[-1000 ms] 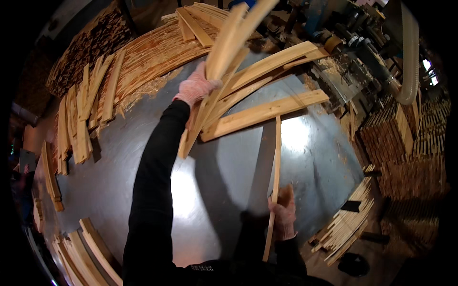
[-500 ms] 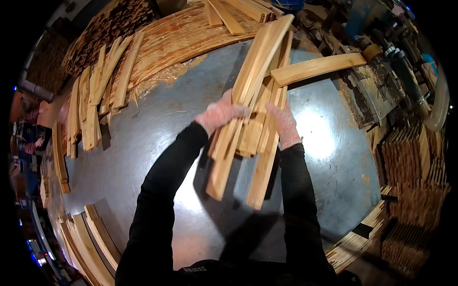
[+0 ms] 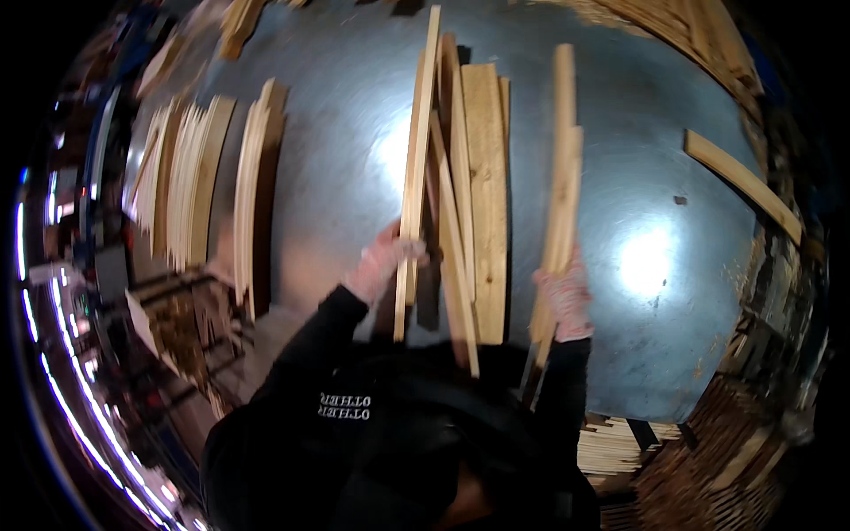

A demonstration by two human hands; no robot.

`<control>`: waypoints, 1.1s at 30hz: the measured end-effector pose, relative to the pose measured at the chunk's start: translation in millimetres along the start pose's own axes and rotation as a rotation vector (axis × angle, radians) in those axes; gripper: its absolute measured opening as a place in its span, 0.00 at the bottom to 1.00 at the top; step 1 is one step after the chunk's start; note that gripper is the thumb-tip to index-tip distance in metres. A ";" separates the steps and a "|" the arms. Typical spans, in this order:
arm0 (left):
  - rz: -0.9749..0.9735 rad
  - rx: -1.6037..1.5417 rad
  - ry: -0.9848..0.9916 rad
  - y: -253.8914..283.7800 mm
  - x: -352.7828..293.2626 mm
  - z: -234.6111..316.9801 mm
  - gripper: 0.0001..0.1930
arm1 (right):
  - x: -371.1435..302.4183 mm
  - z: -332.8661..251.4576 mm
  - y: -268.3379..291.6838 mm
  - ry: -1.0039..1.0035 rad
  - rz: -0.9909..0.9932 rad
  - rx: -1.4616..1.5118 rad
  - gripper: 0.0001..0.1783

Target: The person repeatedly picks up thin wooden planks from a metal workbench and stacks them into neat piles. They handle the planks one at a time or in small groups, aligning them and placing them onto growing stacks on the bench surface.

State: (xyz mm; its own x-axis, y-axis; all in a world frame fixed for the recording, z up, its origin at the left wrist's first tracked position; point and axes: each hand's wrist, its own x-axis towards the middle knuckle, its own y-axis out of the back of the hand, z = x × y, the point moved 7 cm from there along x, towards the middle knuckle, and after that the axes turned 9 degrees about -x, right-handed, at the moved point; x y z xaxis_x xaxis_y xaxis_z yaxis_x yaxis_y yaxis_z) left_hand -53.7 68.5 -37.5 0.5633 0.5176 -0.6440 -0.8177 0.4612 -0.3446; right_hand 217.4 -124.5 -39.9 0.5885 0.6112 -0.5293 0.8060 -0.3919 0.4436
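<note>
Both my hands wear pink-and-white gloves over a grey metal table [image 3: 332, 133]. My left hand [image 3: 382, 265] is closed around a pair of narrow wooden slats [image 3: 420, 159], stood on edge and pointing away from me. To the right, my right hand [image 3: 565, 299] grips a couple more wooden slats [image 3: 562, 177], slightly smeared by motion. Between the hands, wider wooden boards [image 3: 487, 195] lie flat, side by side. A thin slat [image 3: 452, 239] slants on edge beside them, its near end close to my dark clothing.
Upright rows of slats [image 3: 190, 177] and a smaller bundle [image 3: 257, 195] stand at the left. A single board [image 3: 744, 184] lies near the table's right edge. Stacked wood [image 3: 611, 451] sits below the near right edge. Shavings and more boards [image 3: 691, 31] are at the far right.
The view has turned and moved nearer. My hands, close together on one bundle before, are now apart with slats in each. The bundle has been split, with some boards lying between them.
</note>
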 end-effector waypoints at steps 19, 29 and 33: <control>-0.416 -0.482 0.080 85.8 -26.5 15.8 0.24 | 4.5 -155.2 -195.7 0.276 -0.200 -0.235 0.47; -0.136 0.384 -0.065 150.1 -55.2 26.1 0.30 | -1.8 -144.4 -269.7 0.036 -0.446 0.651 0.40; 0.260 0.295 -0.049 221.0 -47.5 11.1 0.33 | -4.8 -120.1 -247.8 0.017 -0.320 0.723 0.27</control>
State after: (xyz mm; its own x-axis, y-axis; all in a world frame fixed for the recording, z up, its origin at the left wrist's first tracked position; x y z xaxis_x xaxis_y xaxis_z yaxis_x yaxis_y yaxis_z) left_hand -259.9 153.8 -75.5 0.3525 0.6748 -0.6483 -0.8688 0.4934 0.0412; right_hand 7.2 52.3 -60.4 0.3243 0.7778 -0.5384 0.7807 -0.5415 -0.3119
